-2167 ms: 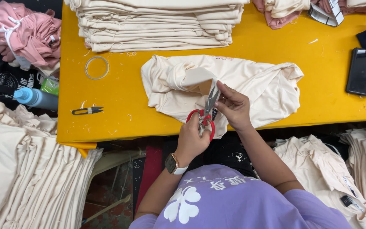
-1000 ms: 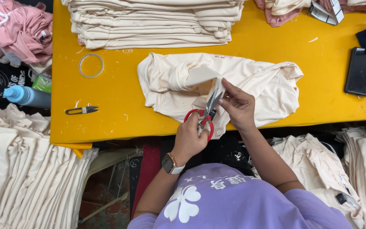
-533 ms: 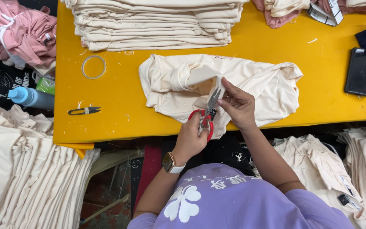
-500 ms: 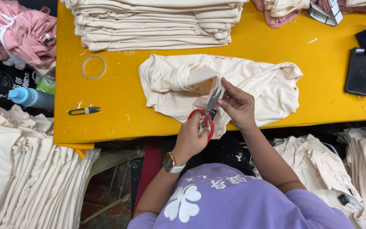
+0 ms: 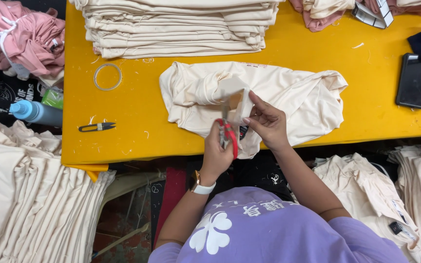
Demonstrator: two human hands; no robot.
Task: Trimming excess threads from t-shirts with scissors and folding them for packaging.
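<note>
Left hand (image 5: 219, 148): I hold the red-handled scissors (image 5: 228, 132), fingers wrapped around them.
Right hand (image 5: 267, 122): I pinch the paper tag (image 5: 237, 97).
Garment (image 5: 288, 97): cream, lying on the yellow surface (image 5: 137, 112), near edge.
Advice: I judge to keep the tag taut, blades away from the cloth.

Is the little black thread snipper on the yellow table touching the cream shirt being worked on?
Apart. The head view shows the black thread snipper lying alone, bare yellow table between it and the cream shirt.

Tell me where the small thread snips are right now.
In the head view, the small thread snips lie on the yellow table, left of the cream garment, below the clear tape ring.
</note>
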